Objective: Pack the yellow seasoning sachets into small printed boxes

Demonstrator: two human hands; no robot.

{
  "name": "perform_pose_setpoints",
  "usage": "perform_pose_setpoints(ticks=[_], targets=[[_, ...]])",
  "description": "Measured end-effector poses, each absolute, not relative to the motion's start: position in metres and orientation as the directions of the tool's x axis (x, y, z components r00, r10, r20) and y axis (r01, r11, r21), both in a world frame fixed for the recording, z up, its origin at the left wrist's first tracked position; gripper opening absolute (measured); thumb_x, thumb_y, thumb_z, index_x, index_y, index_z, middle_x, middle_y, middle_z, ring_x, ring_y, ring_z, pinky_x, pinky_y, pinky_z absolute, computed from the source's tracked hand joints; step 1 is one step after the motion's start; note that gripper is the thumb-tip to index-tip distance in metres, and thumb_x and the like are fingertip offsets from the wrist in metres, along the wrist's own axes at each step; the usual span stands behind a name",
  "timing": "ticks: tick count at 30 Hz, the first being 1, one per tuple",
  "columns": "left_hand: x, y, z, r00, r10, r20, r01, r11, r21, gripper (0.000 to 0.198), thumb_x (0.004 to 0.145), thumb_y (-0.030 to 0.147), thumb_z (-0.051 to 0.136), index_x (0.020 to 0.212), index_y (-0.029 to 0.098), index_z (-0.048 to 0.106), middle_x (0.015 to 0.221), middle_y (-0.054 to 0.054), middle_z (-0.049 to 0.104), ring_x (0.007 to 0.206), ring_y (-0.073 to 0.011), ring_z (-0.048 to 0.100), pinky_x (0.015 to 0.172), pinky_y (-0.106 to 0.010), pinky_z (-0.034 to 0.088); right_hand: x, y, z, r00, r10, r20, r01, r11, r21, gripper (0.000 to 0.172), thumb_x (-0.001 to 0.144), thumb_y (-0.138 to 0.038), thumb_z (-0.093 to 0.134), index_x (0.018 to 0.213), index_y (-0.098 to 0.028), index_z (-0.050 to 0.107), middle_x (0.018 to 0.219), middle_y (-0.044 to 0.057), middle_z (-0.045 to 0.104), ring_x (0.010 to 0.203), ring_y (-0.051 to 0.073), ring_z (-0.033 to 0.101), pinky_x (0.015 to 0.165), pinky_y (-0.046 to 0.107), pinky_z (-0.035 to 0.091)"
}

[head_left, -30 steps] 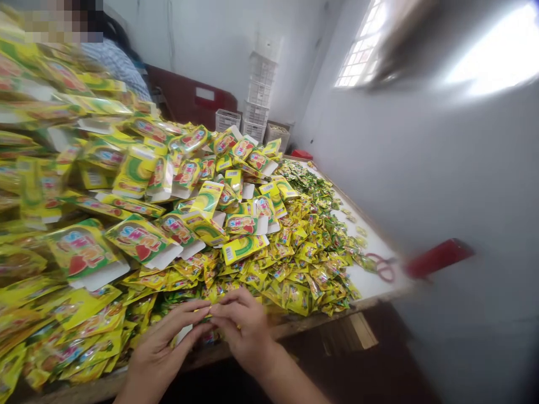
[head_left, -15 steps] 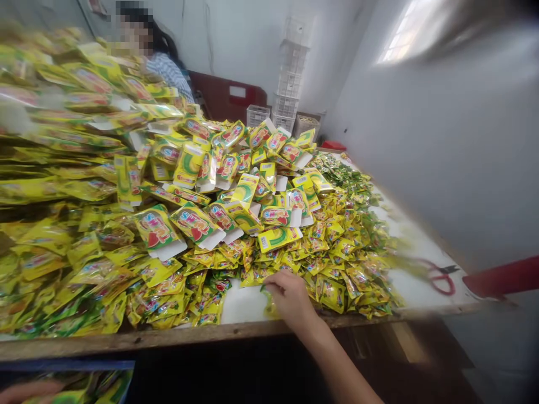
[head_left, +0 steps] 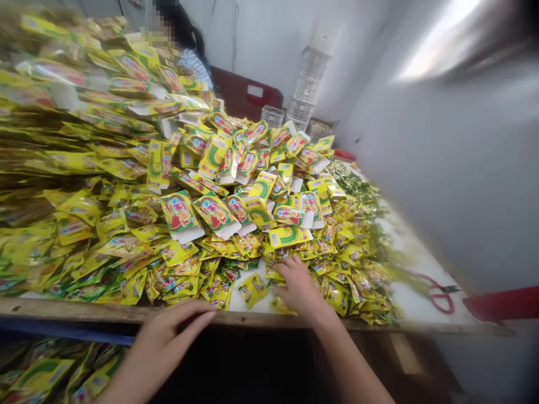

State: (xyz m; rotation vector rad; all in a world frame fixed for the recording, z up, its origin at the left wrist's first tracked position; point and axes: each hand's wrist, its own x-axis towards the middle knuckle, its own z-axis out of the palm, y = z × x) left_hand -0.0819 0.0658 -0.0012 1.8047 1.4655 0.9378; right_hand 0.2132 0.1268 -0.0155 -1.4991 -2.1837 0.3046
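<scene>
My left hand [head_left: 177,331] is at the table's front edge, thumb and fingers stretched out and apart, holding nothing. My right hand [head_left: 298,286] reaches over the table with its fingers spread, touching the small yellow candy packets [head_left: 337,294] of the pile. Between the two hands, a single yellow packet [head_left: 252,290] lies on the bare white tabletop [head_left: 242,275]. Flat yellow-green cartons [head_left: 181,216] with a watermelon print and white flaps rest on top of the packets, beyond my hands.
At lower left, below the table edge, a blue-rimmed container [head_left: 84,331] holds yellow-green packs. Red-handled scissors [head_left: 440,296] lie at the right. A taller heap of packs [head_left: 63,157] rises on the left. Behind it sits a person [head_left: 196,64]. White crates [head_left: 305,92] stand stacked against the wall.
My left hand has come up from the blue-rimmed container to the table edge. My right hand has gone from a pinch to spread fingers, and a packet now lies beside it. The view has shifted.
</scene>
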Motion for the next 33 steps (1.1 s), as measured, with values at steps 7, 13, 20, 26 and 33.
perform_pose_setpoints(ticks=[7,13,20,26,33], targets=[[0.05,0.131,-0.012,0.308,0.951,0.023,0.746,-0.257,0.615,0.011,0.083,0.024,0.06,0.079,0.021,0.07,0.088,-0.007,0.069,0.087,-0.0235,0.065,0.078,-0.031,0.046,0.226,0.136,-0.025,0.055,0.923,0.381,0.77,0.204,-0.604,0.013,0.087,-0.015,0.051,0.093,-0.019,0.062,0.085,0.005,0.069,0.078,0.019,0.064,0.074,0.028,0.047],[0.064,0.144,-0.033,0.206,0.978,-0.044,0.8,-0.142,0.582,0.007,0.074,0.02,0.065,0.068,0.02,0.062,0.085,-0.007,0.067,0.084,-0.0253,0.064,0.071,-0.031,0.043,0.233,0.128,-0.025,0.161,0.905,0.393,0.757,0.143,-0.638,0.007,0.088,-0.019,0.052,0.085,-0.022,0.058,0.081,0.002,0.066,0.077,0.019,0.063,0.071,0.027,0.046],[0.047,0.145,-0.033,0.192,0.979,-0.066,0.785,-0.113,0.608,0.005,0.082,0.025,0.059,0.08,0.022,0.062,0.081,-0.003,0.069,0.078,-0.0204,0.064,0.068,-0.027,0.041,0.218,0.12,-0.017,0.18,0.886,0.428,0.797,0.123,-0.591,0.007,0.086,-0.017,0.055,0.084,-0.021,0.06,0.088,0.006,0.062,0.076,0.019,0.059,0.07,0.029,0.046],[0.069,0.141,-0.027,0.167,0.986,-0.023,0.766,-0.115,0.632,0.014,0.074,0.009,0.056,0.065,0.02,0.057,0.082,-0.01,0.066,0.086,-0.0274,0.061,0.075,-0.034,0.039,0.218,0.11,-0.025,0.041,0.952,0.302,0.696,0.19,-0.693,0.021,0.083,-0.011,0.055,0.084,-0.021,0.073,0.083,0.005,0.067,0.08,0.02,0.064,0.077,0.031,0.049],[0.029,0.145,-0.007,0.241,0.97,0.026,0.575,-0.164,0.802,0.014,0.086,0.028,0.048,0.073,0.022,0.051,0.066,0.002,0.056,0.064,-0.0176,0.055,0.061,-0.026,0.04,0.211,0.115,-0.014,0.028,0.995,0.098,0.244,0.088,-0.966,0.032,0.075,-0.029,0.073,0.106,-0.02,0.071,0.097,0.005,0.073,0.085,0.021,0.067,0.076,0.03,0.053]])
